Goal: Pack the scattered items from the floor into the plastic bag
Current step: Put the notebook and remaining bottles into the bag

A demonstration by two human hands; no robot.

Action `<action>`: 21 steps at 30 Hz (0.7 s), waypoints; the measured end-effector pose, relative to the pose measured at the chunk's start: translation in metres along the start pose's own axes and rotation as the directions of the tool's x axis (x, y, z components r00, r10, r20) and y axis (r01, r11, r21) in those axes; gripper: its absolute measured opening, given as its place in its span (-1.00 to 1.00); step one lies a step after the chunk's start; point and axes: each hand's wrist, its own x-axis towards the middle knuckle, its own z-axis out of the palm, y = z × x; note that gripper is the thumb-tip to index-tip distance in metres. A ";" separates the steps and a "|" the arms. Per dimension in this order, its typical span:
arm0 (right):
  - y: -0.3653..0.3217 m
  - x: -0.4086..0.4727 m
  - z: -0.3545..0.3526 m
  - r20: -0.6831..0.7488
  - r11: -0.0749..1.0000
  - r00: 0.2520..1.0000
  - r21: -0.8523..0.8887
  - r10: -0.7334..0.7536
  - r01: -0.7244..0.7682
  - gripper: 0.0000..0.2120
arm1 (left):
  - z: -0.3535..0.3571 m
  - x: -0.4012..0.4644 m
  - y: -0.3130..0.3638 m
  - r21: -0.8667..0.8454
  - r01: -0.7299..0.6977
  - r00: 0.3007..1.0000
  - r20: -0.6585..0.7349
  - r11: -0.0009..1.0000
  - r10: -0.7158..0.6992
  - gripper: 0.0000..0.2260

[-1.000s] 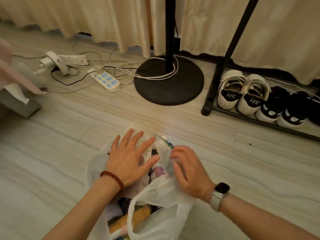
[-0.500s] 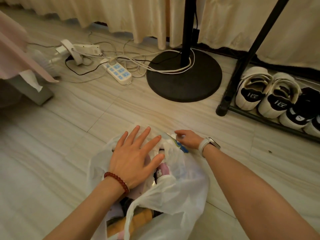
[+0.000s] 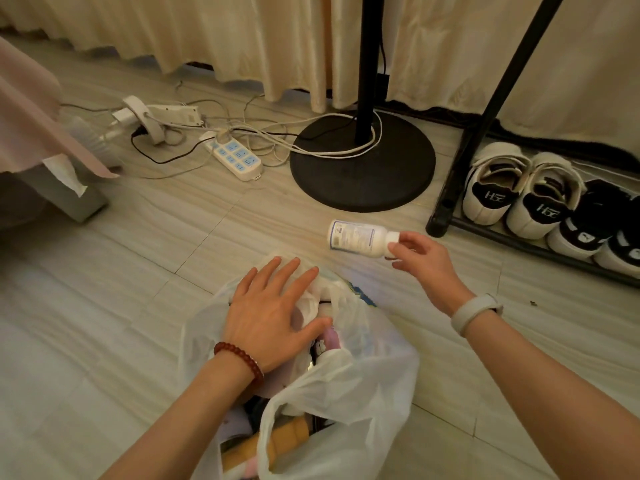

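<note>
A thin white plastic bag (image 3: 363, 386) lies open on the tiled floor in front of me, with several items inside, among them something yellow (image 3: 277, 441) and something pink. My left hand (image 3: 273, 317), fingers spread, presses flat on the bag's far side. My right hand (image 3: 422, 261) holds a white bottle (image 3: 358, 238) with a printed label by its cap end, sideways, above the floor just beyond the bag.
A black round stand base (image 3: 363, 164) with a pole stands ahead. A white power strip (image 3: 237, 159) and tangled cables lie to its left. A black rack (image 3: 450, 216) with several shoes is at the right. Curtains hang behind. A pink cloth and grey block are at the left.
My right hand left the bag's far edge and came up holding the white bottle, which was not visible before. My left hand stayed pressed on the bag.
</note>
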 end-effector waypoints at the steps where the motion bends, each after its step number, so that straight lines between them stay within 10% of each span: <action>1: -0.007 -0.010 -0.002 -0.014 0.999 0.999 0.040 -0.030 0.031 -0.81 | -0.002 0.000 0.000 0.012 -0.019 1.000 0.019 1.000 0.019 -0.20; 11: -0.057 -0.077 0.008 0.273 0.981 0.958 0.193 -0.084 0.031 -0.85 | -0.035 -0.027 -0.032 -0.436 0.079 0.974 -0.156 0.897 -0.162 -0.67; 17: -0.059 -0.098 0.036 0.553 0.979 0.830 -0.114 -0.079 0.169 -0.80 | -0.071 -0.041 -0.049 -0.738 0.179 0.822 -0.251 0.650 -0.511 -0.82; 21: -0.043 -0.114 0.061 0.636 0.529 0.751 -0.582 -0.176 0.617 -0.61 | -0.079 -0.046 -0.041 -0.821 0.076 0.804 -0.285 0.566 -0.522 -0.72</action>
